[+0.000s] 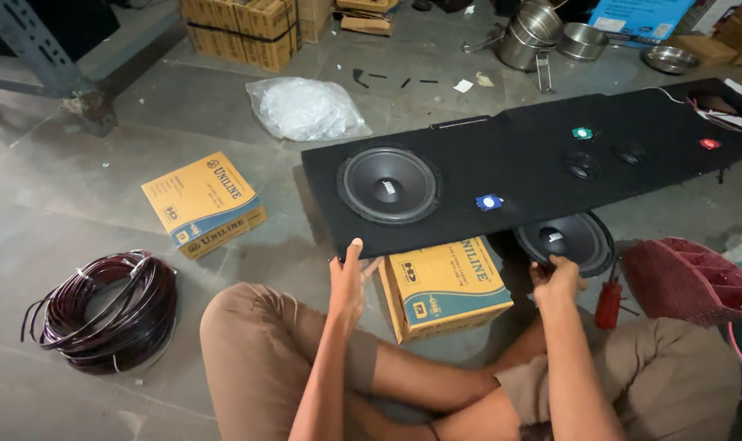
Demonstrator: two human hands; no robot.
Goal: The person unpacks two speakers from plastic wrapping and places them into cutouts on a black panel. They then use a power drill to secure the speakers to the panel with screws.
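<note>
Two hands are being applied: the left hand (348,282), fingers apart, is pressing the near edge of the speaker board (502,175), propped on a cardboard box (444,287); right hand (555,276) closure cannot be told. Board is being judged long, stiff, heavy; edges should be gripped, cones avoided

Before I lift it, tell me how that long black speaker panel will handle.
The long black panel looks stiff and flat, so it probably won't flop. With one round speaker mounted at its left end, it is likely heavy and lopsided there. It rests partly on a cardboard box, where the left hand steadies its edge, so it may tip.
</note>
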